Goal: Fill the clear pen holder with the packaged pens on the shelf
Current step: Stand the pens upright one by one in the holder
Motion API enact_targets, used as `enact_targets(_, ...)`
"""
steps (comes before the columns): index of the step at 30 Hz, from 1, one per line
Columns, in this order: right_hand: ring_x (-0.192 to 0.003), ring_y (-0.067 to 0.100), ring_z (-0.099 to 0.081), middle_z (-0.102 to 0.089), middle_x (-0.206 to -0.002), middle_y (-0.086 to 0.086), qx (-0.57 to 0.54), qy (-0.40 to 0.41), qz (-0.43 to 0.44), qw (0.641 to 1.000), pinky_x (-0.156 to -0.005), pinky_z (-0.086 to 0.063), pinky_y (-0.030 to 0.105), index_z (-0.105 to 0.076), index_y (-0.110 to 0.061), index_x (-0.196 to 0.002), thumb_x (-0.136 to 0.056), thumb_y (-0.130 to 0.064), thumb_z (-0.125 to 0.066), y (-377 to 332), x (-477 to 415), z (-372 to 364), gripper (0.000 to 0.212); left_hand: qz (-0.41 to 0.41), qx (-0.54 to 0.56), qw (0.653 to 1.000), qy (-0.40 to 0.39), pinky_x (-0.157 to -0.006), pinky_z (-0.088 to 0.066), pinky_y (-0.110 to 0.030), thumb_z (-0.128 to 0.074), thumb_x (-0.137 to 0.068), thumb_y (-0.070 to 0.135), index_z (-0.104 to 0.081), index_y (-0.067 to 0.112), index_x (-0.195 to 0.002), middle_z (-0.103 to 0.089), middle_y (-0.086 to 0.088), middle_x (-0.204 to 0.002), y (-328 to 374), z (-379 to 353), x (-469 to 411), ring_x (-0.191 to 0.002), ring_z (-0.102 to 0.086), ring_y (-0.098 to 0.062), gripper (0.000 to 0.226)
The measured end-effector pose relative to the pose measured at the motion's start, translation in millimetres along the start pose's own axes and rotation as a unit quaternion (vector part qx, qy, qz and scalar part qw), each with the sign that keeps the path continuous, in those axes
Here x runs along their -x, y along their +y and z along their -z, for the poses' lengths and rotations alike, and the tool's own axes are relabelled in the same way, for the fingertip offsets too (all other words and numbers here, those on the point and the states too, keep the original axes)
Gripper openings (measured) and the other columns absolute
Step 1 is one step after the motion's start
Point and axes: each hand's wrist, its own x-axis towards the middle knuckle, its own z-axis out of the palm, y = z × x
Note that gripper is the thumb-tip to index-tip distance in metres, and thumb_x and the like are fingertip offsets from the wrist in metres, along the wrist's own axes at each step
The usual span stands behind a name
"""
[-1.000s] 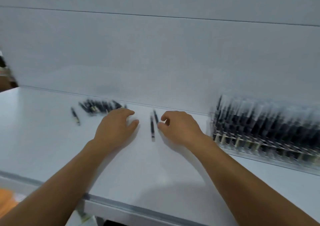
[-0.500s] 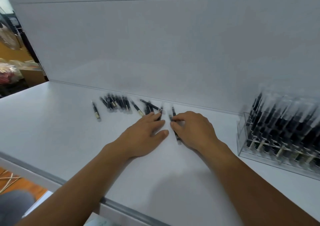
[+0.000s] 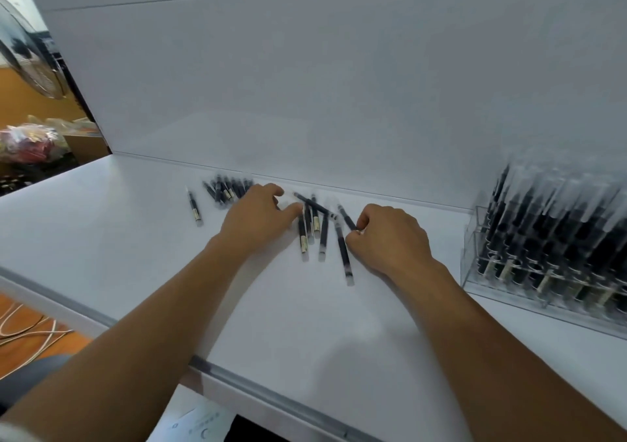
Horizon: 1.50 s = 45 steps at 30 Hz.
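Our right hand (image 3: 386, 238) curls its fingertips onto the near end of one black pen in a clear sleeve (image 3: 346, 217), pinching it while the pen rests on the white shelf (image 3: 135, 238). Our left hand (image 3: 259, 216) lies flat and loose, fingers spread, gripping nothing, its tips touching the loose cluster of packaged black pens (image 3: 314, 226) between both hands. At about ten o'clock of the left hand lies a second bunch of sleeved pens (image 3: 227, 188), with one stray packaged pen (image 3: 194, 208) at nine o'clock. To gather well, we judge we should rake the cluster parallel, then lift by the middle. The clear acrylic pen holder (image 3: 543, 255) stands at three o'clock, already crowded with upright pens.
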Motion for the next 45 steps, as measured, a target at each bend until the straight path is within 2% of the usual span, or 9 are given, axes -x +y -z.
enact_targets(4,-0.077,0.023,-0.059,-0.066,-0.082,0.002,-0.012,-0.004,-0.008,1.0,-0.067,-0.046,0.031,-0.064,-0.009,-0.088,-0.085,-0.029,-0.055,1.6,1.1,1.7,0.022,0.048,-0.088,0.995,-0.018,-0.08,-0.041,-0.033,-0.056,-0.089,0.042,-0.049,0.012,-0.13,-0.056,-0.01,-0.125,5.2,-4.4,-18.4,-0.111,-0.056,-0.031,0.051)
enact_targets(10,-0.06,0.021,-0.046,-0.05,-0.062,0.006,-0.1,-0.018,-0.024,0.995,-0.056,-0.037,0.028,-0.053,-0.013,-0.063,-0.08,-0.026,-0.06,4.3,-2.6,2.5,0.022,0.053,-0.166,0.982,-0.071,-0.079,-0.042,-0.032,-0.053,-0.086,0.014,-0.046,0.009,-0.131,-0.058,-0.011,-0.12,9.6,11.8,-21.0,-0.112,-0.053,-0.029,0.045)
enact_targets(14,-0.067,0.02,-0.056,-0.064,-0.07,0.003,-0.222,-0.015,-0.057,0.973,-0.056,-0.04,0.026,-0.064,-0.007,-0.067,-0.08,-0.019,-0.064,10.8,-2.8,3.8,0.018,0.033,-0.209,0.972,-0.102,-0.073,-0.048,-0.031,-0.053,-0.083,0.016,-0.061,0.006,-0.091,-0.063,-0.009,-0.087,6.4,19.3,-13.7,-0.095,-0.063,-0.029,0.015)
enact_targets(20,-0.061,0.012,-0.061,-0.069,-0.071,-0.002,-0.344,0.001,-0.054,0.938,-0.065,-0.048,0.023,-0.067,-0.019,-0.101,-0.088,-0.018,-0.062,18.5,-5.9,-2.8,0.015,0.048,-0.065,0.992,-0.097,-0.066,-0.039,-0.03,-0.048,-0.09,0.018,-0.056,0.01,-0.093,-0.06,-0.009,-0.085,5.0,17.8,0.8,-0.076,-0.053,-0.023,0.012)
enact_targets(24,-0.054,0.011,-0.057,-0.069,-0.07,0.002,-0.37,-0.002,-0.049,0.928,-0.06,-0.052,0.027,-0.073,-0.017,-0.086,-0.088,-0.013,-0.06,19.0,-6.0,-3.4,0.013,0.06,0.052,0.994,-0.079,-0.062,-0.036,-0.029,-0.055,-0.089,0.031,-0.051,0.015,-0.094,-0.063,-0.003,-0.088,11.6,11.0,8.3,-0.073,-0.051,-0.016,0.017)
enact_targets(30,-0.054,0.012,-0.059,-0.07,-0.071,0.002,-0.365,0.005,-0.036,0.93,-0.066,-0.057,0.032,-0.07,-0.018,-0.086,-0.088,-0.016,-0.061,19.8,-8.3,-7.9,0.009,0.026,-0.078,0.989,-0.121,-0.059,-0.039,-0.027,-0.064,-0.082,0.032,-0.051,0.016,-0.112,-0.057,0.0,-0.088,25.7,3.9,11.4,-0.077,-0.052,-0.014,0.036)
enact_targets(36,-0.054,0.011,-0.06,-0.068,-0.065,-0.003,-0.354,0.003,-0.025,0.935,-0.065,-0.054,0.03,-0.067,-0.021,-0.083,-0.085,-0.017,-0.063,20.7,-8.0,-8.5,0.006,0.014,-0.076,0.992,-0.098,-0.057,-0.042,-0.025,-0.059,-0.085,0.024,-0.065,0.001,-0.097,-0.066,-0.008,-0.074,26.7,6.6,16.5,-0.066,-0.056,-0.018,0.026)
enact_targets(42,-0.061,0.012,-0.064,-0.069,-0.075,-0.006,-0.355,0.005,-0.022,0.935,-0.069,-0.055,0.03,-0.063,-0.023,-0.088,-0.083,-0.02,-0.064,16.6,-3.4,-4.5,0.006,0.011,0.062,0.997,-0.044,-0.061,-0.047,-0.03,-0.051,-0.095,0.026,-0.059,0.014,-0.096,-0.062,-0.004,-0.074,13.8,9.1,28.6,-0.062,-0.058,-0.02,0.015)
enact_targets(45,-0.067,0.013,-0.063,-0.064,-0.077,-0.01,-0.345,0.012,-0.003,0.939,-0.072,-0.052,0.029,-0.059,-0.023,-0.106,-0.087,-0.021,-0.061,11.3,5.0,-1.9,0.02,-0.006,0.163,0.986,-0.027,-0.059,-0.045,-0.028,-0.049,-0.098,0.029,-0.058,0.013,-0.096,-0.061,-0.004,-0.076,18.9,12.7,42.9,-0.062,-0.055,-0.018,0.019)
